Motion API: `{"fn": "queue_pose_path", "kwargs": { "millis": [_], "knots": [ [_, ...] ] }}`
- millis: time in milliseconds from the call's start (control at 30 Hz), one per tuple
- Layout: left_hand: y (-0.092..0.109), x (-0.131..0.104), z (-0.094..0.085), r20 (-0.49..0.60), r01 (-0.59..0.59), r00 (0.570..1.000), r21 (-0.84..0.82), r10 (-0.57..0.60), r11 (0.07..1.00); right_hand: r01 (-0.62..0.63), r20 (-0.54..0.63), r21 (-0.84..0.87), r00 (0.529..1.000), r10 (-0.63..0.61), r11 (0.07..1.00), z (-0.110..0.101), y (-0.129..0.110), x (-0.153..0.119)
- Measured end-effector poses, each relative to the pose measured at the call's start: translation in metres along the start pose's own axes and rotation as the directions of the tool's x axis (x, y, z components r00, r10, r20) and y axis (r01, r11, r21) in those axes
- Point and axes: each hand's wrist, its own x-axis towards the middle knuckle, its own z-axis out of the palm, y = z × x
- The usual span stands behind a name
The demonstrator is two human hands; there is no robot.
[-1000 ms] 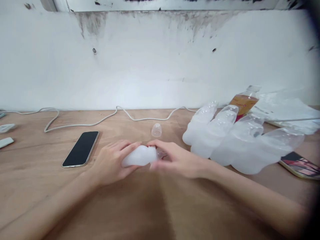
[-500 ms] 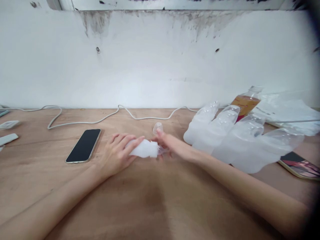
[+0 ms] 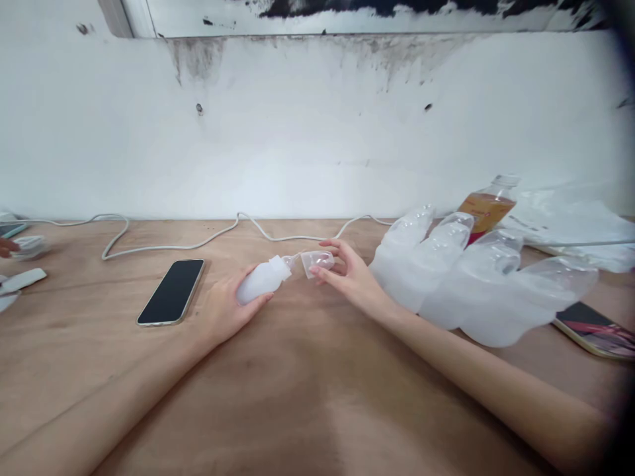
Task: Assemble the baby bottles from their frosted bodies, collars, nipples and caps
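My left hand [image 3: 225, 309] is wrapped around a small white squeeze bottle [image 3: 260, 283], which lies tilted with its neck up to the right. A clear pointed nozzle [image 3: 290, 264] sticks out of its white collar. Between thumb and fingertips, my right hand [image 3: 358, 276] pinches a clear tapered cap [image 3: 317, 262]. The cap's wide end faces the nozzle, with only a slight space visible between them. To the right of my right hand stand several white bottles [image 3: 446, 281] in a row, topped with clear caps.
A black-screened phone [image 3: 171, 292] lies left of my left hand; another phone [image 3: 595, 330] is at far right. A white cable [image 3: 278, 237] runs along the wall. Behind the white bottles are a drink bottle [image 3: 489, 211] and plastic bags [image 3: 570, 215]. Someone else's hand [image 3: 6, 247] shows at the left edge.
My hands have moved apart. The clear cap, earlier standing up by my right thumb, now lies sideways in my right fingers, and the nozzle shows. The bottle has tilted upward to the right.
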Motion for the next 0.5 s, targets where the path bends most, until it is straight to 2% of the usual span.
{"fn": "queue_pose_path", "kwargs": {
  "millis": [67,200,500],
  "knots": [
    [-0.0001,-0.0004,0.0000,-0.009,-0.005,1.000,0.006,0.005,1.000,-0.010,0.016,0.093,1.000,0.009,0.996,-0.0010,-0.0038,0.0001],
    [-0.0008,-0.0004,0.0007,-0.007,-0.037,0.999,0.000,0.037,0.999,-0.004,0.068,0.164,0.998,-0.007,0.986,0.0013,-0.0067,-0.0006],
    [0.0038,-0.0050,-0.0022,0.038,-0.190,0.981,-0.026,0.191,0.981,0.089,0.217,0.195,0.967,-0.132,0.977,0.0064,-0.0020,-0.0043]
  ]
}}
